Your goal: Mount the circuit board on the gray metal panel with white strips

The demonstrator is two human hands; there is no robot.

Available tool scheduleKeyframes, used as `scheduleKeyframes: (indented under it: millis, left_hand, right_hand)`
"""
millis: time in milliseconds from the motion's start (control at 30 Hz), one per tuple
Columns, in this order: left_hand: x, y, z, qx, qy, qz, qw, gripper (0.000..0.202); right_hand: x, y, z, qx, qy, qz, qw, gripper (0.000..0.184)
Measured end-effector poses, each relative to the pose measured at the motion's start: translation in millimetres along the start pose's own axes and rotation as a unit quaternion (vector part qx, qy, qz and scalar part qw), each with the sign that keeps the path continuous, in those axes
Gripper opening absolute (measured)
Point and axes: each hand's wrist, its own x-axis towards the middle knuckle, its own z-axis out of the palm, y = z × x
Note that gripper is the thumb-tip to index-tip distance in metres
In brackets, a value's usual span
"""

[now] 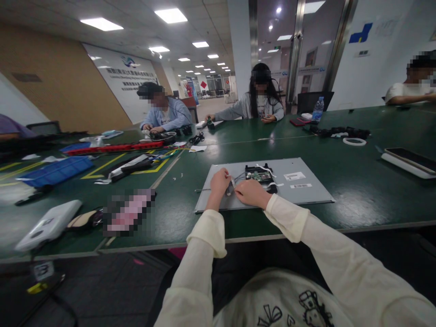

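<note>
A flat grey panel (313, 193) lies on the green table in front of me. On its back sits a black bracket with a small circuit board (260, 174), and white ribbon strips (271, 170) stick out from it. A grey cable (240, 176) runs from the board to the left, toward my hands. My left hand (220, 182) is closed, its fingertips pinching the bunched cable over the panel's left part. Beside it, my right hand (252, 193) is also closed, with thumb and finger at the lower side of the same bunch. The fingers partly hide the cable there.
Left of the panel lie a pink phone (131, 211), a white device (49, 225) and a blue tray (56, 171). A phone on a white case (410, 161), a white ring (354, 141) and a bottle (318, 110) are at the right. Several people sit around the table.
</note>
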Motion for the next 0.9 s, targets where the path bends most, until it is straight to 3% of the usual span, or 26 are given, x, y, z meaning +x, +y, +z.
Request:
scheduleKeyframes:
  millis: [633, 900]
  left_hand:
    - [1.2, -1.7, 5.2, 0.000, 0.013, -0.024, 1.000, 0.018]
    - [-2.0, -0.2, 1.8, -0.015, 0.015, -0.019, 1.000, 0.019]
  right_hand:
    - [-1.8, -2.2, -1.8, -0.014, -0.001, -0.007, 1.000, 0.033]
    - [-1.8, -0.3, 0.1, 0.001, 0.003, -0.039, 0.999, 0.030]
